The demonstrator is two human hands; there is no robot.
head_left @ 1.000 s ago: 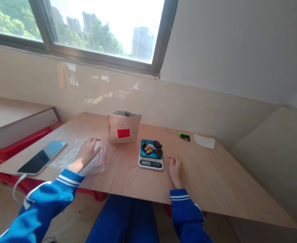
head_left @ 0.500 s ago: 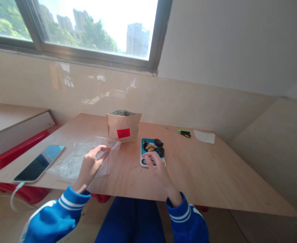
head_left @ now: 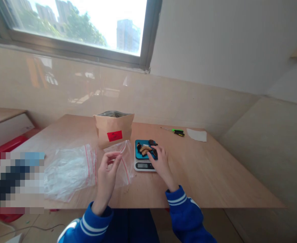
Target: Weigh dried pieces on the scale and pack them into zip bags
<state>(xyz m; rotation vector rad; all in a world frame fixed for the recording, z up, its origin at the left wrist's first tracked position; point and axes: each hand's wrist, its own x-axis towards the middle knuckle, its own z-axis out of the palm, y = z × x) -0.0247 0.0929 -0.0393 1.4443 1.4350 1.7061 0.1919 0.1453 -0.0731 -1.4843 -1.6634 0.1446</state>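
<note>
Pinched between the thumb and fingers of my left hand (head_left: 107, 177) is the top edge of a clear zip bag (head_left: 126, 165) with a red seal line. It hangs just left of a small kitchen scale (head_left: 138, 166) that has a blue top and a grey display. Several brown pieces that look like dried mushrooms (head_left: 145, 149) lie on the scale. My right hand (head_left: 163, 165) is over the scale's right side, thumb and fingers apart around a dark mushroom piece (head_left: 155, 153). Whether the fingertips touch that piece I cannot tell.
A brown paper pouch (head_left: 126, 130) with a red label stands open behind the bag. More clear zip bags (head_left: 67, 172) lie to the left. Screwdrivers (head_left: 177, 132) and a white paper piece (head_left: 197, 135) are at the back right, near the tiled wall.
My left hand has moved right, drawing one zip bag away from the pile toward the scale. My right hand has moved forward from the display to the mushroom pieces. The view has shifted right.
</note>
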